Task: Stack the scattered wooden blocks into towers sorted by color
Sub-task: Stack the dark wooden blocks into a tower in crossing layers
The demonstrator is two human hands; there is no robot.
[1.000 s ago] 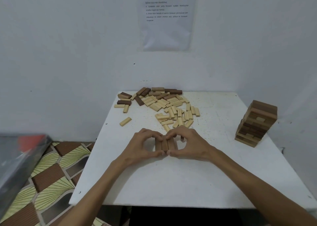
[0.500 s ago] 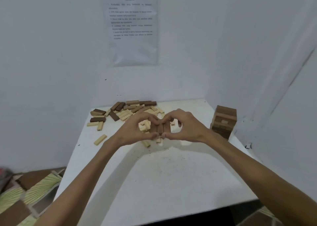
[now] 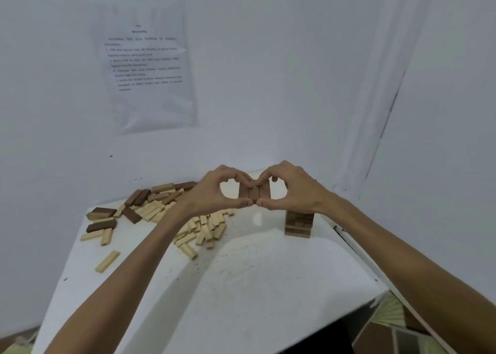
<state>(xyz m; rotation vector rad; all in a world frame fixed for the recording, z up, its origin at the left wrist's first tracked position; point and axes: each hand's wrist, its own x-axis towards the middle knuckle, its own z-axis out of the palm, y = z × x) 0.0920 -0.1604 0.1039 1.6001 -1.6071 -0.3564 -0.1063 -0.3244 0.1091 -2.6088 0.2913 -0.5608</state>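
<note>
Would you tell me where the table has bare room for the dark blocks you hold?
The table is bare in front of the scattered blocks and the tower, and in the gap between them. The far left is crowded; a lone light block sits by the left edge.

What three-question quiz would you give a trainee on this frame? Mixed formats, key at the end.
1. True or false: the left hand and the right hand together hold a row of dark brown blocks raised off the white table.
2. Multiple choice: the brown block tower stands A) right of the pile of light blocks, B) left of it, C) on top of it.
3. Fill in: the lone block near the table's left edge is ____ wood (light or dark).
Key: 1 true; 2 A; 3 light.
</note>
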